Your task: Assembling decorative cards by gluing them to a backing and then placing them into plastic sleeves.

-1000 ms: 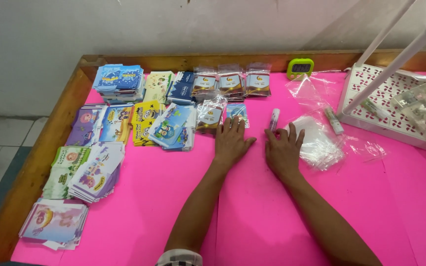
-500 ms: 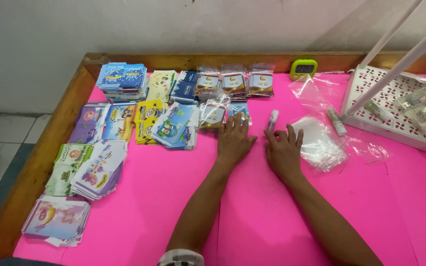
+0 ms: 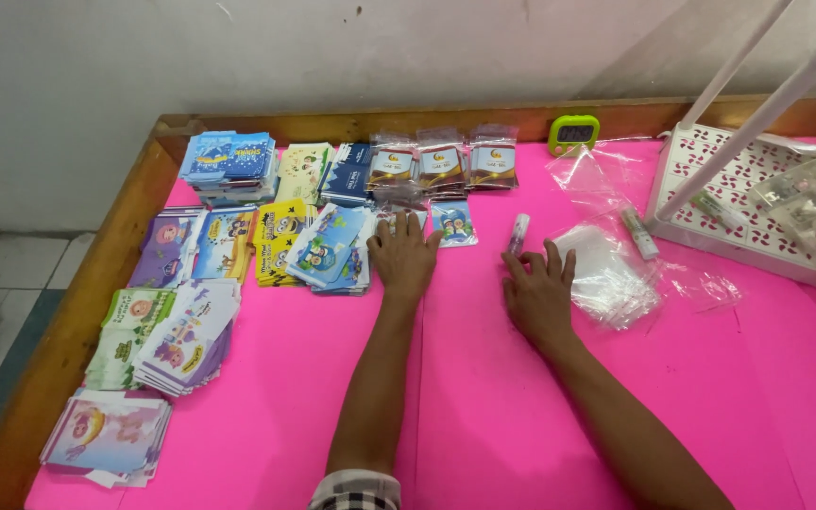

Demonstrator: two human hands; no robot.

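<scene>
Your left hand [image 3: 403, 260] lies flat and open on the pink bench [image 3: 465, 406], gripping nothing; its fingertips touch a small blue card packet [image 3: 452, 223] and the edge of a blue cartoon stack [image 3: 331, 247]. Your right hand [image 3: 537, 295] also rests palm down, fingers spread, holding nothing. Its fingertips sit just beside a small white tube with a purple band [image 3: 518, 233] and touch a pile of clear plastic sleeves [image 3: 608, 274].

Along the wooden back rim you have a row of three clear pouches with brown and gold labels [image 3: 441, 162], a dark blue stack [image 3: 348, 173], a pale yellow-green stack [image 3: 302, 170] and a tall blue stack [image 3: 229, 165]. In front of these lie a yellow cartoon packet [image 3: 279, 238] and purple ones [image 3: 164, 247]; further left are green and white stacks [image 3: 167, 331] and a pastel stack [image 3: 108, 436] at the near corner.

A small green timer [image 3: 573, 133] stands at the back. To your right sits a white perforated rack [image 3: 739, 203] with slanted white poles across it.
</scene>
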